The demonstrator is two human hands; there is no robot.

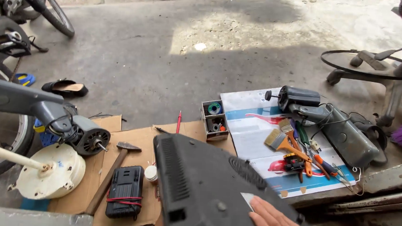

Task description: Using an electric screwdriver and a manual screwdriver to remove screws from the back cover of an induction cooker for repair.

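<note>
The right hand (pixel 273 222) lies flat, fingers (pixel 262 208) extended and gripping nothing, steadying the dark grey ribbed plastic housing (pixel 201 186) on flattened brown cardboard (pixel 135 139). Left hand unseen.

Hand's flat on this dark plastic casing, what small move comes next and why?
Probably slide the hand to curl around the casing's near edge: the palm only rests on top, no grip, and the casing sits tilted over the cardboard.
</note>
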